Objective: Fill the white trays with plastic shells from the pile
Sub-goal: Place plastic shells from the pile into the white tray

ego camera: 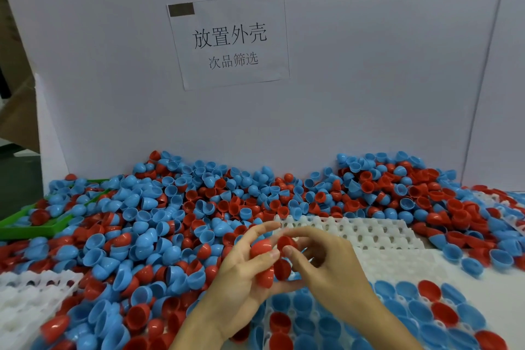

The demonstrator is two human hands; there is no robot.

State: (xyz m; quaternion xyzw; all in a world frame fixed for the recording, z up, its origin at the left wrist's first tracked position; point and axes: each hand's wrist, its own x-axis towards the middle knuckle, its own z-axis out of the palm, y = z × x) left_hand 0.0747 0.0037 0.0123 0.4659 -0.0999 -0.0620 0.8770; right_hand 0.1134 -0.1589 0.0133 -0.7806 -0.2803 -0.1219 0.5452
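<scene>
Both forearms reach in from the bottom edge and meet over the middle of the table. The left hand (244,273) is turned palm up, its fingers curled round a small stack of red shells (265,260); its index finger stretches forward and its thumb presses on the topmost one. The right hand (326,261) comes in from the right with the back of the hand up, thumb and forefinger pinching one red shell (285,243) at the top of that stack, the other fingers loosely curled beneath.

Below the hands lies a white tray (437,324), its pockets largely taken by blue and red shells. An unfilled white tray (377,233) sits just behind the hands, and another (25,301) at the lower left. The pile (159,224) of blue and red shells spreads across the table to the white backboard (369,79), partly burying a green tray (31,229) at the left. A paper sign (230,40) with printed Chinese characters is stuck to the backboard.
</scene>
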